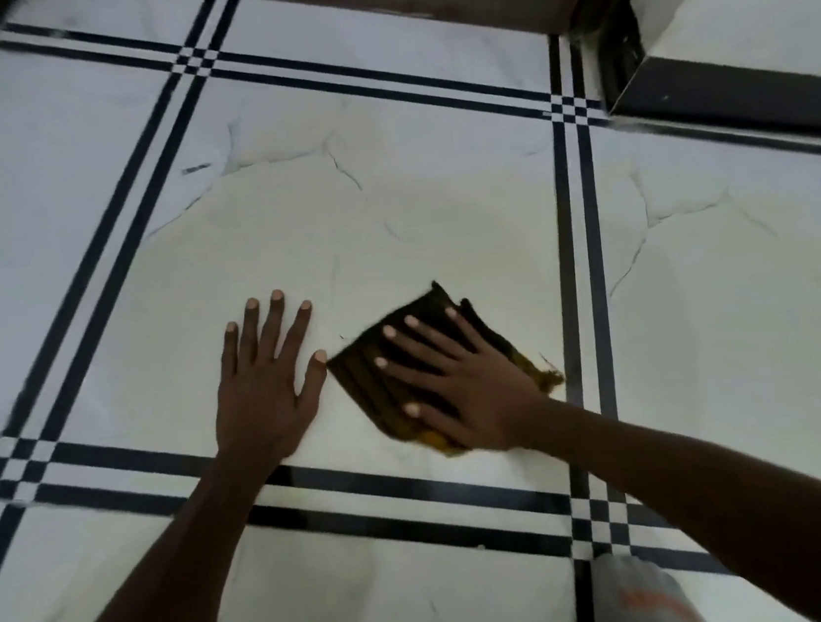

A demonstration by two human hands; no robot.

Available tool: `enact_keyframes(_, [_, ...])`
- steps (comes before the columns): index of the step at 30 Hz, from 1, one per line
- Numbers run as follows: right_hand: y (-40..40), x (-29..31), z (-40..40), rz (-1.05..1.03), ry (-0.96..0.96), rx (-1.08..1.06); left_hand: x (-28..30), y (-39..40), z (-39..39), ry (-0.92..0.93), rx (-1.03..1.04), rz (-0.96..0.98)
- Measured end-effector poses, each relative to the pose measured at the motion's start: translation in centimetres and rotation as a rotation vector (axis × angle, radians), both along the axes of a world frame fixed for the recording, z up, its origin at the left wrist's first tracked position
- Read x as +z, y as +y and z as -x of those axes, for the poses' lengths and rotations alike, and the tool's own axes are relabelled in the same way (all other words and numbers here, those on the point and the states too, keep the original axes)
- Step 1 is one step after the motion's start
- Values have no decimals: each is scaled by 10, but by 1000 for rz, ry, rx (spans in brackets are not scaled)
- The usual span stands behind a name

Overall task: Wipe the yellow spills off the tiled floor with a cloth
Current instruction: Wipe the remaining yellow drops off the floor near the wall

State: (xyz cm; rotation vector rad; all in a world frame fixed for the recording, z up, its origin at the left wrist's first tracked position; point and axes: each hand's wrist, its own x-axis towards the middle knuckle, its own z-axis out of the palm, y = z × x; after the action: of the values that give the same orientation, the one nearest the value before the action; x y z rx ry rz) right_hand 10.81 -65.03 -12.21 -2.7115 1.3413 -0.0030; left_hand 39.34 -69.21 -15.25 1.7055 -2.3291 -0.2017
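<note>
My right hand [451, 386] lies flat with fingers spread on the dark cloth [407, 363], pressing it to the tiled floor [79, 237] rather than gripping it, and the cloth's frayed, yellow-stained edge shows just past my wrist side. My left hand [264, 380] rests open and empty, palm down on the bare tile just beside the cloth, its thumb nearly touching the cloth's near corner. Ahead of both hands I see a faint yellowish film [336, 227] spread across the pale tile, its edge too soft to trace.
</note>
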Motion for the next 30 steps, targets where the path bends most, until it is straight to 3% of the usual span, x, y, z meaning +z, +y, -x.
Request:
enact_keyframes(2, [-2,2,51,-28,42,19,0,1,-2,13,3,-17])
enact_keyframes(4, [-40,1,86,14,48,-226,-1,1,-1,23,12,-21])
enact_keyframes(6, [-88,0,75,7,-25,-560,-2,1,-1,23,9,-17])
enact_keyframes(8, [-121,-3,22,-5,-69,-704,-3,1,0,44,10,-22])
enact_keyframes(13, [-67,-10,-96,34,-58,-245,4,5,-3,235,121,-127])
enact_keyframes(17, [-9,-7,-33,-15,19,70,9,24,-11,240,98,-184])
enact_keyframes(19, [-23,-5,8,-9,43,15,8,29,-9,262,110,-200])
enact_keyframes(21, [-54,-5,20,10,-17,-253,11,29,-3,308,142,-215])
enact_keyframes(23, [-90,-8,-4,2,-75,-543,13,26,5,363,167,-232])
enact_keyframes(25, [-111,-10,-46,-19,-89,-648,17,22,12,424,195,-241])
enact_keyframes(30, [-51,-12,-107,-35,-140,-217,31,16,13,473,243,-218])
